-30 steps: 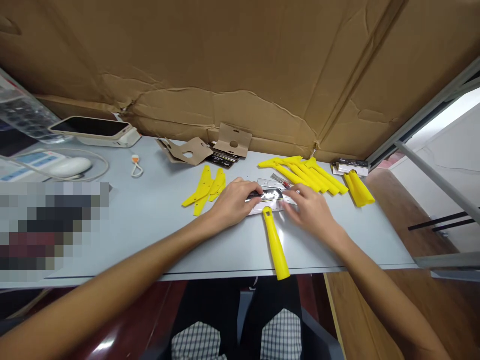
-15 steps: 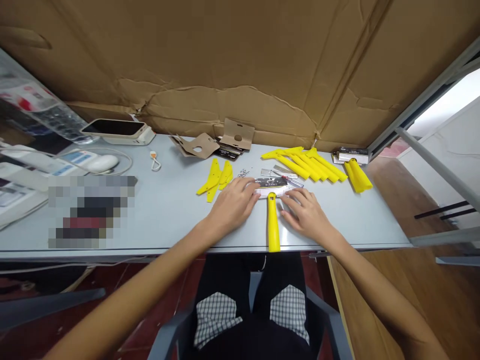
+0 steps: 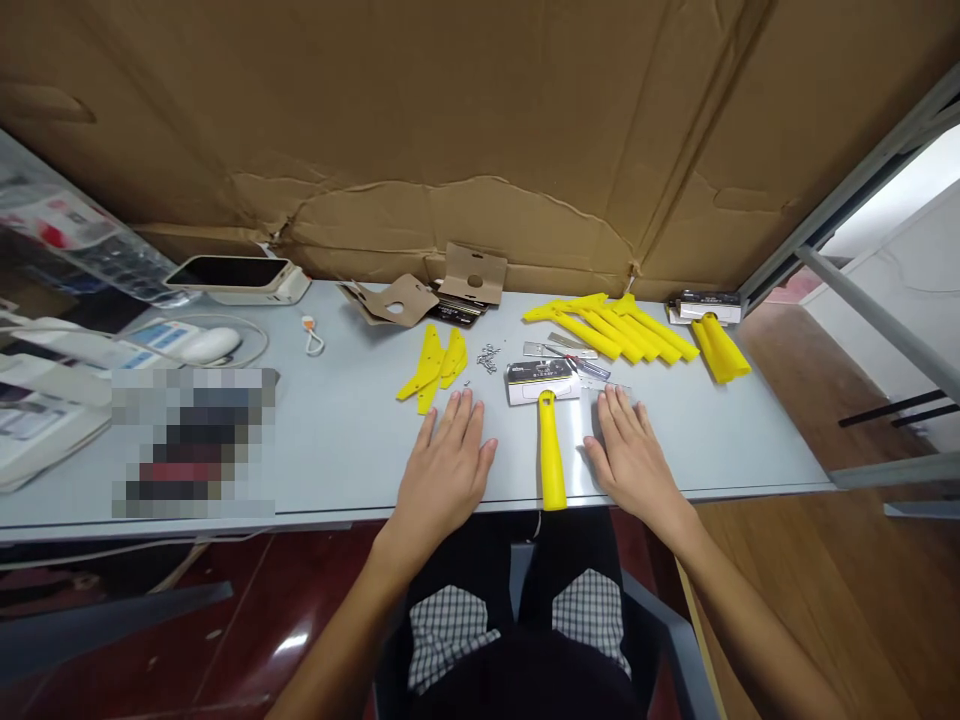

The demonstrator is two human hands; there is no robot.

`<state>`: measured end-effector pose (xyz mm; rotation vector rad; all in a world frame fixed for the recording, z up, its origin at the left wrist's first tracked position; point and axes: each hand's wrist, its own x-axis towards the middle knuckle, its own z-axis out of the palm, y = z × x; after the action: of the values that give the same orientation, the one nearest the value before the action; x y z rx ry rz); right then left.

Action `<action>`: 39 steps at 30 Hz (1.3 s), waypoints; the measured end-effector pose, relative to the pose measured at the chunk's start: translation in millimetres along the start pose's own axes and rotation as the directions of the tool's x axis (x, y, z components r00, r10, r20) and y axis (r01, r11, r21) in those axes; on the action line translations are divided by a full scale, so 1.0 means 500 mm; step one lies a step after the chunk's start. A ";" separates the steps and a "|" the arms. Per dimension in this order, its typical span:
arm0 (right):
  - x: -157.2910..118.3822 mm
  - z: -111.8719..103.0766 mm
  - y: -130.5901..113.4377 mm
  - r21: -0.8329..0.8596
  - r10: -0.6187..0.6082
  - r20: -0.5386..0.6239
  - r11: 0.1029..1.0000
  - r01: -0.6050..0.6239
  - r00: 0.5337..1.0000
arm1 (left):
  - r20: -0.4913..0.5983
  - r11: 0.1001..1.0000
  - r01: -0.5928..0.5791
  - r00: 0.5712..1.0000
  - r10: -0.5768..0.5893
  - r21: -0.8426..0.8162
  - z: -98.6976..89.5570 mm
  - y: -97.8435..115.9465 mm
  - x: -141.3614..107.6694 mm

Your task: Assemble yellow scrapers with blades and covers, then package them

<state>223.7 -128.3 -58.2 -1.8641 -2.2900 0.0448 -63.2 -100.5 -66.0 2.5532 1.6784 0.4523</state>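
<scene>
Flat on the table lies my left hand (image 3: 446, 465), fingers stretched out and nothing in them. My right hand (image 3: 630, 450) also rests palm down with its fingers extended. Between the two is a scraper with a yellow handle (image 3: 551, 455) pointing toward me and a black-and-white card sleeve (image 3: 541, 382) over its head; neither hand touches it. Beyond my left fingertips are flat yellow plastic pieces (image 3: 429, 365) and a small heap of screws (image 3: 489, 358). Metal blades (image 3: 562, 350) and what looks like a screwdriver (image 3: 591, 368) lie just behind the sleeve.
Several yellow handles (image 3: 615, 330) lie in a row at the back, beside another sleeved yellow scraper (image 3: 720, 350). Folded cards (image 3: 469, 280) lean by the cardboard wall. A phone (image 3: 236, 272), a white mouse (image 3: 210, 346) and a bottle (image 3: 90, 235) are at left.
Both hands have come off the sleeved scraper and moved apart, the left one leftward and nearer to me. They now lie flat, and the scraper stays in place.
</scene>
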 end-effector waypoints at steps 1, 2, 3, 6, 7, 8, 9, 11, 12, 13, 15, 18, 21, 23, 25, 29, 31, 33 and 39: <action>0.007 0.003 -0.006 0.002 0.002 -0.001 1.000 -0.002 1.000 | 0.004 1.000 0.004 1.000 -0.004 0.000 0.001 0.005 0.006; 0.015 0.005 -0.012 0.004 -0.002 0.001 1.000 0.002 1.000 | 0.009 1.000 0.001 1.000 -0.001 -0.001 0.002 0.010 0.011; 0.023 0.007 -0.018 0.004 -0.006 0.005 1.000 0.006 1.000 | 0.014 1.000 -0.007 1.000 0.007 -0.001 0.003 0.015 0.016; 0.040 0.010 -0.027 -0.013 -0.012 0.024 1.000 0.012 1.000 | 0.028 0.999 -0.036 0.999 0.036 0.004 0.004 0.022 0.027; 0.043 0.011 -0.028 -0.021 -0.012 0.034 1.000 0.013 0.999 | 0.029 0.999 -0.037 0.999 0.036 0.006 0.004 0.023 0.028; 0.045 0.011 -0.029 -0.027 -0.011 0.041 1.000 0.012 0.999 | 0.028 0.999 -0.032 0.999 0.032 0.004 0.003 0.023 0.028; 0.045 0.011 -0.029 -0.029 -0.010 0.044 1.000 0.011 0.999 | 0.026 1.000 -0.025 0.999 0.025 0.000 0.002 0.023 0.027; 0.043 0.011 -0.028 -0.021 -0.007 0.038 1.000 0.007 0.999 | 0.016 1.000 -0.001 1.000 0.001 -0.013 0.001 0.023 0.024; 0.042 0.012 -0.028 -0.014 -0.004 0.032 1.000 0.004 0.999 | 0.012 1.000 0.013 1.000 -0.013 -0.017 0.001 0.024 0.023; 0.041 0.012 -0.028 -0.008 -0.002 0.028 1.000 0.003 1.000 | 0.009 0.999 0.026 1.000 -0.026 -0.020 0.002 0.024 0.023; 0.040 0.013 -0.027 -0.006 -0.001 0.028 1.000 0.001 1.000 | 0.007 0.999 0.040 0.999 -0.040 -0.017 0.004 0.024 0.022; 0.041 0.014 -0.027 -0.019 0.000 0.035 1.000 0.001 0.999 | 0.012 0.999 0.031 0.999 -0.031 0.004 0.007 0.022 0.023; 0.041 0.013 -0.027 -0.021 -0.004 0.037 1.000 0.004 0.999 | 0.017 1.000 0.023 1.000 -0.023 0.021 0.008 0.021 0.023; 0.040 0.012 -0.028 -0.016 -0.007 0.040 1.000 0.007 0.999 | 0.013 1.000 0.024 1.000 -0.024 0.011 0.008 0.021 0.022; 0.040 0.012 -0.029 -0.013 -0.005 0.042 1.000 0.006 0.999 | 0.002 1.000 0.027 1.000 -0.027 -0.009 0.008 0.021 0.022; 0.041 0.012 -0.029 -0.003 -0.002 0.027 1.000 0.002 1.000 | -0.018 0.999 0.027 0.999 -0.028 -0.028 0.012 0.019 0.021; 0.042 0.014 -0.026 0.012 -0.006 0.014 1.000 0.006 1.000 | -0.024 0.999 0.026 0.999 -0.026 -0.026 0.014 0.018 0.021; 0.041 0.016 -0.021 0.042 -0.017 -0.014 0.999 0.018 1.000 | -0.024 0.999 0.025 0.999 -0.025 -0.023 0.014 0.017 0.021; 0.015 0.002 -0.036 0.182 -0.050 -0.310 0.977 0.110 0.949 | -0.020 0.999 0.035 0.999 -0.036 -0.029 0.009 0.020 0.023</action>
<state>204.6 -124.5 -55.6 -1.5568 -2.0653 -0.0250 -48.8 -93.6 -66.0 2.5029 1.7079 0.4982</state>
